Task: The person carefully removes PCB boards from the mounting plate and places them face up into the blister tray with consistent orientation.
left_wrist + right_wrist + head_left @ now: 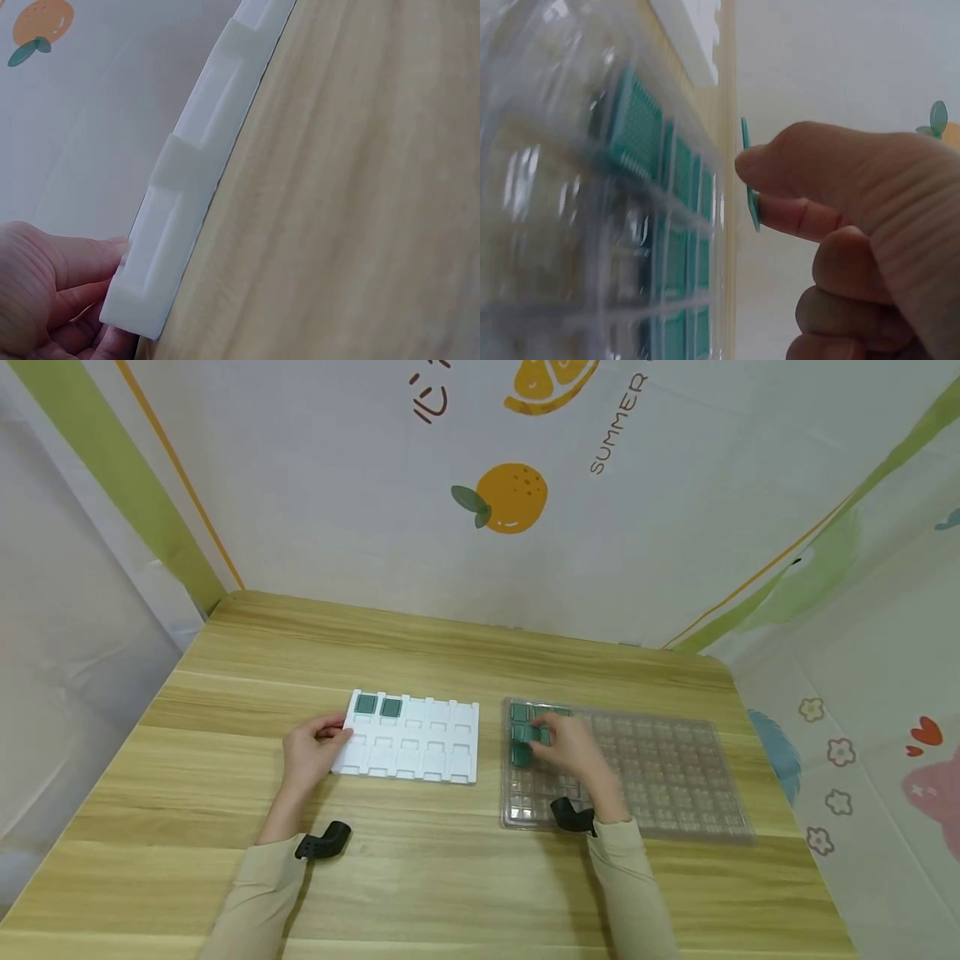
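My left hand (309, 753) holds the left end of a white plastic tray (388, 742), the thumb at its edge and the other fingers at its corner in the left wrist view. Two green square chips (366, 703) sit in the tray's back row, at the left. Over the left part of a clear plastic tray (675, 768), my right hand (573, 747) pinches a thin green square chip (753, 210) between thumb and forefinger. That chip is seen edge-on, above the compartments, in the right wrist view. Several more green chips (637, 127) lie in the clear tray, partly hidden by the hand in the head view.
Both trays lie on a wood-grain table (420, 877), the white one left of the clear one with a narrow gap between. A white printed curtain (360, 518) hangs behind the table and at its sides. Black wrist cameras (326, 841) stick out from both sleeves.
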`<state>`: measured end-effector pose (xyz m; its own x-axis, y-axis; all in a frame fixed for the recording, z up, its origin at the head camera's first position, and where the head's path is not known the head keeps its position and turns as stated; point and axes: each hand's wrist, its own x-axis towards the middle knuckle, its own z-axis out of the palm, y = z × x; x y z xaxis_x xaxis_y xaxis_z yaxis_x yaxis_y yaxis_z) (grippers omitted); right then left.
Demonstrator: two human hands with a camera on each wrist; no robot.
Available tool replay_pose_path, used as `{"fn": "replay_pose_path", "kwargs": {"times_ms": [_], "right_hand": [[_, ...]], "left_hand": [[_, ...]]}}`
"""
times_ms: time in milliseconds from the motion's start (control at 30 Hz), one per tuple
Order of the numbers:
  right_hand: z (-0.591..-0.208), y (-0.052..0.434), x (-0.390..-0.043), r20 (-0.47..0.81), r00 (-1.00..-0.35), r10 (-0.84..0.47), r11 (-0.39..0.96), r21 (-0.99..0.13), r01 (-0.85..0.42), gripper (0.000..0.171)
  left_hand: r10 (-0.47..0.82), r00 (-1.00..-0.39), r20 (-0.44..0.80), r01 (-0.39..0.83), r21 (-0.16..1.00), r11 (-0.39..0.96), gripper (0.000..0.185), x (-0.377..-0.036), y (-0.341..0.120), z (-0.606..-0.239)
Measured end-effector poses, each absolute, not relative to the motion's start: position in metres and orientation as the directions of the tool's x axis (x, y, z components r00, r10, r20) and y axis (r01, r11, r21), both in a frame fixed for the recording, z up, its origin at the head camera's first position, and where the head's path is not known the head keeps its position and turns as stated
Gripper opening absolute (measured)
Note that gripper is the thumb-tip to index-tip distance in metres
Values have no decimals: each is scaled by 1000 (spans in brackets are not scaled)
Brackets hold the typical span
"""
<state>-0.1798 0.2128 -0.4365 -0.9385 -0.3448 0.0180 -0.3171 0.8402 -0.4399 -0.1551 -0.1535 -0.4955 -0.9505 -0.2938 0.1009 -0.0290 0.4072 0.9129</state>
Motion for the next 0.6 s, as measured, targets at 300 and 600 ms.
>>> {"fn": "replay_pose_path", "kwargs": {"times_ms": [300, 600], "right_hand": [[-443, 232, -172, 48, -925, -376, 807, -474, -352, 27], [-449, 238, -167, -46, -940, -337, 853, -438, -284, 27]], "left_hand": [[-295, -950, 100, -31, 912, 409, 21, -155, -153, -495], [-294, -951, 98, -28, 917, 397, 21, -155, -153, -495]]}}
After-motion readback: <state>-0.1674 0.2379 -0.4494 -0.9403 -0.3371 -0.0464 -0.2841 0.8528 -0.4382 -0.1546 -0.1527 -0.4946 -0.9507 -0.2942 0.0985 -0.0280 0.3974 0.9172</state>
